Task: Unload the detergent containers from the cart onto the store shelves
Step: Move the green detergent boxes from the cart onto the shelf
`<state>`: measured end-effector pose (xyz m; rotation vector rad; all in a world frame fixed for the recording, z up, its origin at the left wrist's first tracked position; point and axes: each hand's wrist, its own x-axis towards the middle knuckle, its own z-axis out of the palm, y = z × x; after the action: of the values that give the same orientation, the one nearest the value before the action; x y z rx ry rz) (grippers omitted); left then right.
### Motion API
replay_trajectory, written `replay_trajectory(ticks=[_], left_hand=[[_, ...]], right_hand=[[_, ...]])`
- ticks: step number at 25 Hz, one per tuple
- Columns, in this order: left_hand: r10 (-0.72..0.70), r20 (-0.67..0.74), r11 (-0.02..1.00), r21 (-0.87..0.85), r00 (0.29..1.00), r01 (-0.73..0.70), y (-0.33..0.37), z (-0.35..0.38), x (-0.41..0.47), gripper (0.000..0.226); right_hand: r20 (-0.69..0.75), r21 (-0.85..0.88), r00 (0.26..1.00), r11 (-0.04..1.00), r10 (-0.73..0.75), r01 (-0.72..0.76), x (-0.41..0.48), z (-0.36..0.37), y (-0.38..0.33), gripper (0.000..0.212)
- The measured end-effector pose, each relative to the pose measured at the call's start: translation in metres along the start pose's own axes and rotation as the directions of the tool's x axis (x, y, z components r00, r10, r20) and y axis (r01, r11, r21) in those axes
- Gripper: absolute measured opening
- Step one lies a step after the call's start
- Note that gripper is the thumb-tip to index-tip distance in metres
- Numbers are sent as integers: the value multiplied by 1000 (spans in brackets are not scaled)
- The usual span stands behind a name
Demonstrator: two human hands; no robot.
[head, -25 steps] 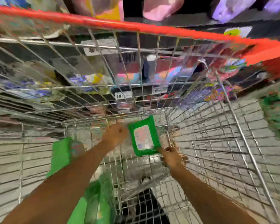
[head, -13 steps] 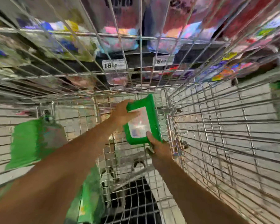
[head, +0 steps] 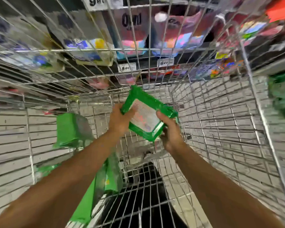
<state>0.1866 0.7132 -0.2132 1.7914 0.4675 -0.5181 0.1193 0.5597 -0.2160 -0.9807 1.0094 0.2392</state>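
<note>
A green detergent pack (head: 144,115) is being held up, tilted, inside the wire cart (head: 220,122), right between both hands; its left edge is being gripped by the left hand (head: 119,120); its lower right corner is being gripped by the right hand (head: 170,132); more green packs (head: 71,129) are lying in the cart, down to the left.

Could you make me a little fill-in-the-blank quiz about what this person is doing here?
The packet being held is coloured ____.
The left hand and right hand hold it inside a wire ____.
Other packets lie on the person's ____ side.
Missing: green; cart; left.
</note>
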Motion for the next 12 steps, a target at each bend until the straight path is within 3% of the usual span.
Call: replay_trajectory(ticks=[4, 8, 12], left_hand=[[21, -5, 980, -200, 1000, -21, 44, -41, -64, 33], [-11, -23, 986, -169, 1000, 7, 77, -88, -123, 28], [140, -11, 978, -154, 990, -140, 101, -113, -190, 22]], right_hand=[[115, -21, 993, 999, -35, 37, -60, 23, -18, 56], [181, -56, 971, 984, -155, 168, -128, 42, -34, 74], [192, -36, 928, 942, -320, 333, -184, 48, -49, 40]])
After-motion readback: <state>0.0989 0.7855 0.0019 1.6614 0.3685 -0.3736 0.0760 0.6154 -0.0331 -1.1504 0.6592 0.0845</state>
